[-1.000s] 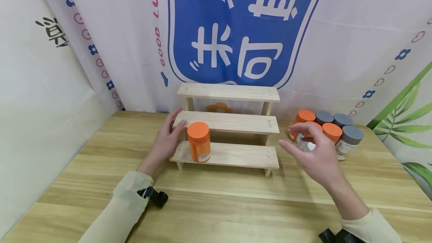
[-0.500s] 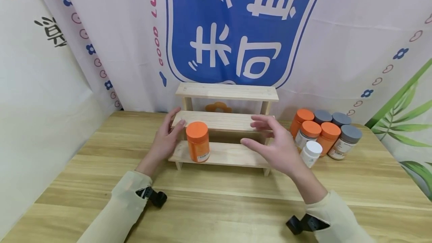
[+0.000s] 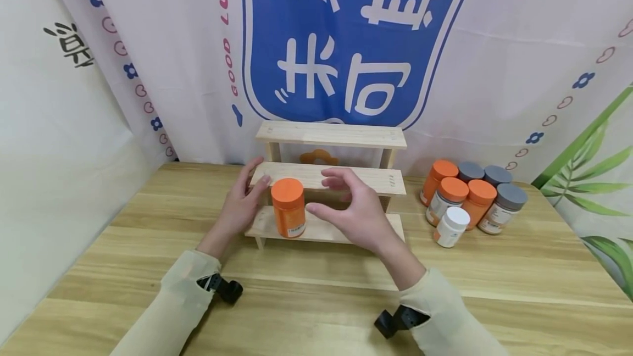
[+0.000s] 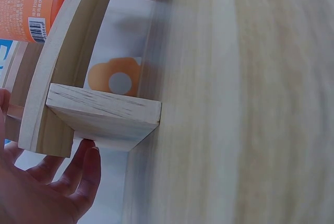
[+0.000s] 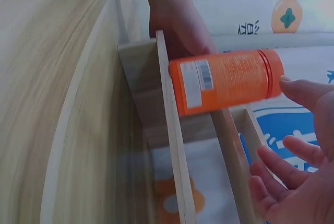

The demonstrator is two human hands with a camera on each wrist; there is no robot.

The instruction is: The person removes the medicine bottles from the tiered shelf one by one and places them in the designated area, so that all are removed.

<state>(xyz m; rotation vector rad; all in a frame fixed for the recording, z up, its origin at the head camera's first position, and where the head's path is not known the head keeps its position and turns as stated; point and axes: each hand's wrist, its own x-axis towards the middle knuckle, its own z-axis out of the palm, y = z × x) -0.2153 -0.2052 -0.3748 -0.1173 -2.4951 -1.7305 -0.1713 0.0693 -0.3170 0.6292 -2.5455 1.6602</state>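
A three-tier wooden display shelf [image 3: 331, 134] stands on the table against the backdrop. On its bottom tier, near the left end, an orange jar [image 3: 289, 213] with an orange lid stands upright. My left hand [image 3: 237, 210] grips the shelf's left end, thumb at the middle tier; in the left wrist view its curled fingers [image 4: 86, 174] reach in by the bottom tier and its leg. To the right of the jar, my right hand [image 3: 363, 216] is held with fingers and thumb spread, holding nothing. In the right wrist view, its thumb [image 5: 302, 91] overlaps the edge of the jar's lid.
At the table's right, several orange-lidded jars [image 3: 479, 199] and grey-lidded jars [image 3: 511, 196] stand close together. A small white bottle [image 3: 451, 228] is in front of them. A printed curtain [image 3: 198, 70] hangs right behind the shelf.
My right hand has moved left from the group of jars at the right, across the shelf, to beside the orange jar. The left hand and the jar have stayed in place.
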